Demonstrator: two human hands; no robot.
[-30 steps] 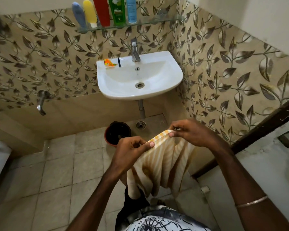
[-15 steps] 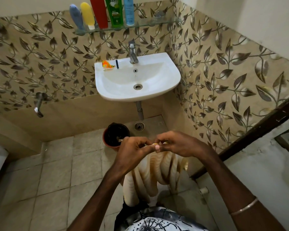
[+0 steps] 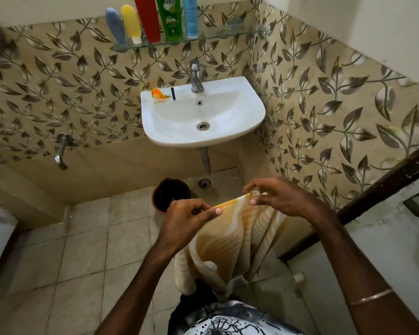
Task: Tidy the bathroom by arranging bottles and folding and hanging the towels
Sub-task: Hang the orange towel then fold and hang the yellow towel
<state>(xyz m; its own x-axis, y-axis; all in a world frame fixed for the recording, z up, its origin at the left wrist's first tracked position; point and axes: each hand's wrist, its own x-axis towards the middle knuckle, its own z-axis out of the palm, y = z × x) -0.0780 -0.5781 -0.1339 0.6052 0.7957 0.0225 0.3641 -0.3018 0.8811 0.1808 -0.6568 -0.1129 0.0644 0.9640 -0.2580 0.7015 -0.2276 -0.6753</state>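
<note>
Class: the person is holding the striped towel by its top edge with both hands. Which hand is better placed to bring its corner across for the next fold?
Right, probably. The right hand pinches the towel at its outer corner; the left hand grips mid-edge.

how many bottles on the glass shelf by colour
blue-grey bottle: 1
yellow bottle: 1
red bottle: 1
green bottle: 1
light blue bottle: 1
total on the glass shelf: 5

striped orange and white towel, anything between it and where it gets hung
No rail or hook shows in this view, so that path cannot be judged. Both the left hand and right hand already pinch the top edge of the striped orange and white towel.
</note>
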